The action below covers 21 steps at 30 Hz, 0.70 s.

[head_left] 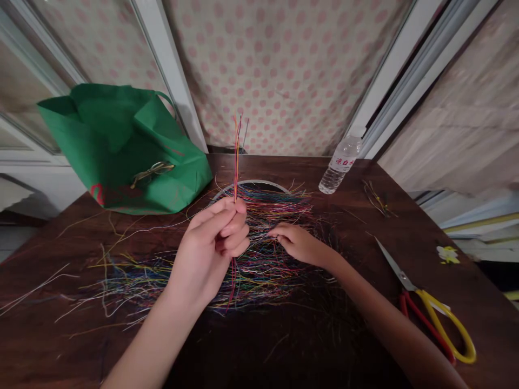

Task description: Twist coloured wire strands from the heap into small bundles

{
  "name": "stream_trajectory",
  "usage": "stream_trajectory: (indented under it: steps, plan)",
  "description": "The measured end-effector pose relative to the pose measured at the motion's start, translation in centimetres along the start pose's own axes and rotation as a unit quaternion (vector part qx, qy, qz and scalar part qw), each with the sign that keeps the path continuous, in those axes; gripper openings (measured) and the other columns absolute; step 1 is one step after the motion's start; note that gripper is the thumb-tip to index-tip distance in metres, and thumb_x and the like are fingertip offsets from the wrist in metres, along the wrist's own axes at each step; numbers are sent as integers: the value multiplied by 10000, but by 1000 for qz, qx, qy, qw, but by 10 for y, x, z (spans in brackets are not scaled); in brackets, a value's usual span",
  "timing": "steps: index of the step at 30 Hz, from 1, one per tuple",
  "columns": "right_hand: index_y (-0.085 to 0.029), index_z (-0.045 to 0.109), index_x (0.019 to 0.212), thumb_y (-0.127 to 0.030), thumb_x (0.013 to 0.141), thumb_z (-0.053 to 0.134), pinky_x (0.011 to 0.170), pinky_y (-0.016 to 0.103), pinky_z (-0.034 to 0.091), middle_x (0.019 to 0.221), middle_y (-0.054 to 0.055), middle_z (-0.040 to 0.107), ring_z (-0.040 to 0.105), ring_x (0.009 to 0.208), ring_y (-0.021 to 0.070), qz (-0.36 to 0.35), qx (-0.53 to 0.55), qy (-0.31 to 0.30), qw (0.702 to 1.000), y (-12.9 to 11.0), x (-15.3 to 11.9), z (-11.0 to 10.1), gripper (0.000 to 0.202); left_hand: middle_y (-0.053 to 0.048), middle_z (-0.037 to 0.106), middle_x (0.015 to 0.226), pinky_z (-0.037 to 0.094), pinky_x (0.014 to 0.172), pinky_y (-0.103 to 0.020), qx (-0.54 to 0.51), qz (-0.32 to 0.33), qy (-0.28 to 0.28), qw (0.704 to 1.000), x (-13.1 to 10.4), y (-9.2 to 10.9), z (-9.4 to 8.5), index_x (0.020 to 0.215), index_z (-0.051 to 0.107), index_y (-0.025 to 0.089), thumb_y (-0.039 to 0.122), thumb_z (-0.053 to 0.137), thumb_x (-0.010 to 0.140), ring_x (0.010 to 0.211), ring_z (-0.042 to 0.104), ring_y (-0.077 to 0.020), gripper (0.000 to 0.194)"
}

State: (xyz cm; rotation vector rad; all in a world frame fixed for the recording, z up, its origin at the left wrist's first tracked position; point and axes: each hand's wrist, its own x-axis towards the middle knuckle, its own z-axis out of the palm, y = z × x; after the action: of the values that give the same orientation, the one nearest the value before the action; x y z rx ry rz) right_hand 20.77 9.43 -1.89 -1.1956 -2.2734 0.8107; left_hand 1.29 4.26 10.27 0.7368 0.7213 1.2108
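Pinched upright in my left hand (217,237) is a small bundle of thin wires (236,167), red, orange and yellow, its lower ends hanging below the fist. To the right, my right hand (298,243) reaches in low with thumb and fingertips together at the big pile of multicoloured wires (259,281). Whether a strand is between those fingertips is too small to make out. The pile spreads across the middle of the dark table, with longer strands trailing left. Behind my left hand, a round rim (263,182) shows under the far wires.
A green bag (133,146) with eyeglasses (152,173) stands back left. A water bottle (343,161) is at the back right. Scissors (421,300) with red and yellow handles lie right, near loose wire pieces (378,200) and a yellow-white flower-like piece (447,254).
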Motion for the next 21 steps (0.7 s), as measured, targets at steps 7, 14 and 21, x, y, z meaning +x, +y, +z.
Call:
stream_trajectory:
  steps: [7,14,21]
  plan:
    - [-184,736,868,-92,795,534,812,370,451,879,73,716,634,839,205,42,129,24,990,-3,0,-13,233,69,235,558,168,387,-178,3,9,-8,1000,0,0,-2,741,558,129,91,460,860,459,120,-60,159]
    - [-214,715,830,-232,731,686,752,305,467,832,11,709,629,756,140,80,355,151,919,-11,-4,-40,104,72,259,544,158,391,-178,56,22,-42,997,4,-8,-6,740,557,135,133,458,879,425,174,-42,171]
    - [-220,669,751,-218,656,766,704,288,485,723,-17,678,616,682,118,66,506,219,832,-10,1,-37,135,63,314,558,167,388,-177,102,41,-43,993,6,-14,-7,761,558,145,174,491,873,424,216,-39,134]
